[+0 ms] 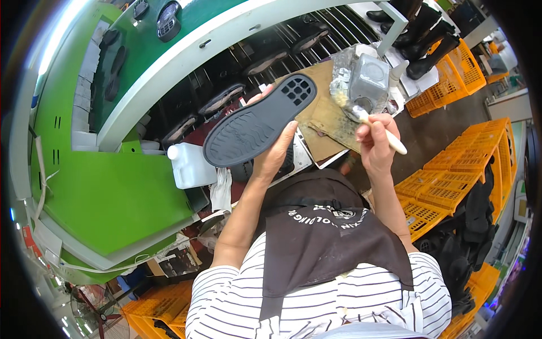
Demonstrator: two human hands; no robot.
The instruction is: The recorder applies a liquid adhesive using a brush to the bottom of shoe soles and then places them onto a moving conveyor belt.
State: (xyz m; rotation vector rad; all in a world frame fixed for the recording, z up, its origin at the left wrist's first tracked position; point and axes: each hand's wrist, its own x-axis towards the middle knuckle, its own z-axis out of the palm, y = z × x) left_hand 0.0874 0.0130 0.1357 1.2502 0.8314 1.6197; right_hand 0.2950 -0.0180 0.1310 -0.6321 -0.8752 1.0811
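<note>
A black shoe sole (243,133) is in my left hand (275,157), its ridged inner side up and its heel, with a grid of square hollows, pointing to the far right. The fingers wrap beneath it and the thumb lies along its near edge. My right hand (377,144) pinches the pale handle of a brush (397,143). The brush head points away from me, beside a clear square plastic container (370,78), and its bristles look pale and stained. Under the brush lies a stained brown board (324,133).
A white jug (192,165) stands left of the sole, near a green machine (124,198). Beyond, shoe parts lie on a rack of metal rods (339,28). Black boots (432,53) stand at the far right. Orange crates (446,175) line the right side.
</note>
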